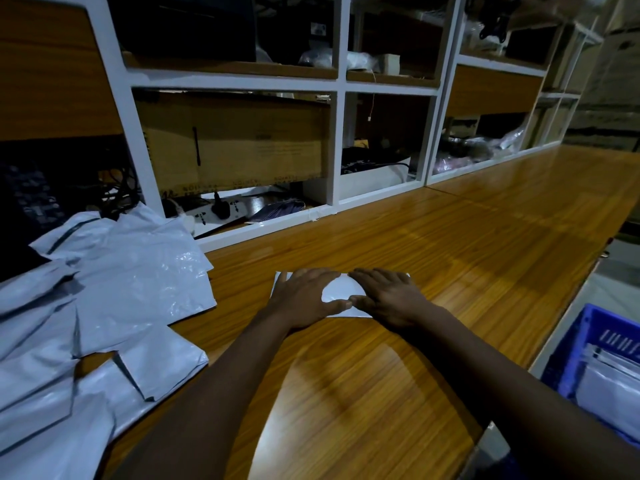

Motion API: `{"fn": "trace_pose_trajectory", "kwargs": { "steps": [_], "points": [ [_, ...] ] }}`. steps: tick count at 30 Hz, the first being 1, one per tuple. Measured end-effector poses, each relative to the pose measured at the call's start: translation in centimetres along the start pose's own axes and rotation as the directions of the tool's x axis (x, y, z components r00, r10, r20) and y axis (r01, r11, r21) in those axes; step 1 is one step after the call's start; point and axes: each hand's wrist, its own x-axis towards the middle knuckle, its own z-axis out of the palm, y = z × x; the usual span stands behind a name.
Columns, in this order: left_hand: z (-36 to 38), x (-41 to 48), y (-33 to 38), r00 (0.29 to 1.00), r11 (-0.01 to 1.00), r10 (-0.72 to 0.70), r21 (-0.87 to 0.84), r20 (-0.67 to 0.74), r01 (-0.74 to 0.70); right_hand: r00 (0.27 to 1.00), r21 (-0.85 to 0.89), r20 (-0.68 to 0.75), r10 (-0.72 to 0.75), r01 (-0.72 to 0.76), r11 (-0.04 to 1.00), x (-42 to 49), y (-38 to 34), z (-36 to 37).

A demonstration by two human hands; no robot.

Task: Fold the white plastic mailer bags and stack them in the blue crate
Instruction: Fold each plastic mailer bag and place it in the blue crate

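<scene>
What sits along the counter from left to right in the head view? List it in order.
In order: pile of unfolded mailer bags → left hand → right hand → blue crate.

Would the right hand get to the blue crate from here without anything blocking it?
Probably yes. The right hand lies flat on the folded mailer, and the blue crate sits off the right edge of the counter, nothing standing between them.

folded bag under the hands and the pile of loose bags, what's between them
Nothing but bare counter: in the head view a strip of wood separates the folded bag from the pile on its left.
</scene>
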Motion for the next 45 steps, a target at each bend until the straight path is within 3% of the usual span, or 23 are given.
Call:
{"fn": "trace_pose_trajectory", "kwargs": {
  "steps": [17,22,26,31,38,42,45],
  "points": [
    [-0.8,-2.5,0.0,0.959,0.966,-0.258,0.043,0.115,0.255,0.969,0.038,0.073,0.236,-0.239,0.97,-2.8,0.2,0.1],
    [-0.7,-4.2,0.6,0.95,0.949,-0.31,0.067,0.022,0.308,0.945,0.11,-0.064,0.32,-0.312,0.944,-5.0,-0.4,0.9],
    [-0.9,-4.7,2.4,0.937,0.934,-0.271,0.175,-0.22,0.311,0.891,0.068,-0.165,0.423,-0.418,0.906,-5.0,-1.3,1.4],
    [-0.1,-3.6,4.6,0.931,0.946,-0.177,0.206,-0.318,0.251,0.883,0.13,-0.288,0.372,-0.349,0.928,-2.3,-5.5,0.5],
    [0.1,-1.4,5.0,0.935,0.96,-0.079,0.226,-0.345,0.164,0.924,0.131,-0.312,0.222,-0.19,0.973,1.2,-6.3,1.2],
    [0.4,0.1,4.4,0.963,0.958,-0.03,0.267,-0.267,0.104,0.957,0.087,-0.211,0.199,-0.185,0.979,2.0,-5.7,1.1],
    [1.3,0.7,3.7,0.964,0.983,0.019,0.181,-0.267,0.031,0.96,0.024,-0.194,0.204,-0.203,0.979,2.4,-5.4,1.4]
  ]
}}
